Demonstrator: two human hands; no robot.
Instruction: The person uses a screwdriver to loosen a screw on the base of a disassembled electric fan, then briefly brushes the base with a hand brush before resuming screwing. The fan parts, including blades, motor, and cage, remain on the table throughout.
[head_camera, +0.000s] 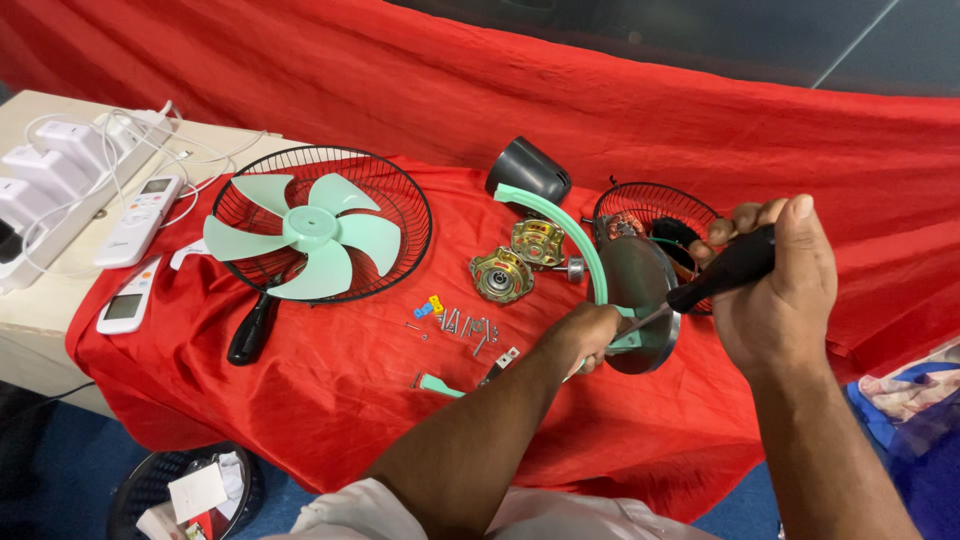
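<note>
On the red cloth (330, 400) in front of me, seen from my head camera, lies a fan taken apart; my right hand (775, 290) is wrapped tight around the black handle of a screwdriver (722, 272), thumb up, the shaft slanting down and left toward the round fan base (640, 290); my left hand (590, 335) is closed on the lower edge of that base, by its mint green bracket, holding it tilted up on edge; the tip of the shaft meets the base just beside my left fingers, though I cannot tell what it bears on; behind the base stands the wire rear grille (655, 215), and a mint green curved arm (565, 225) runs up to a black motor cover (528, 170); just left of my left hand sit two brass-coloured motor parts (520, 260), touching; below them a scatter of screws (465, 322) and small clips; well apart to the left, the mint green blade (310, 235) rests in the front grille (395, 200), a second black-handled tool (250, 332) beside it; two white remotes (135, 250) lie at the cloth's edge.
</note>
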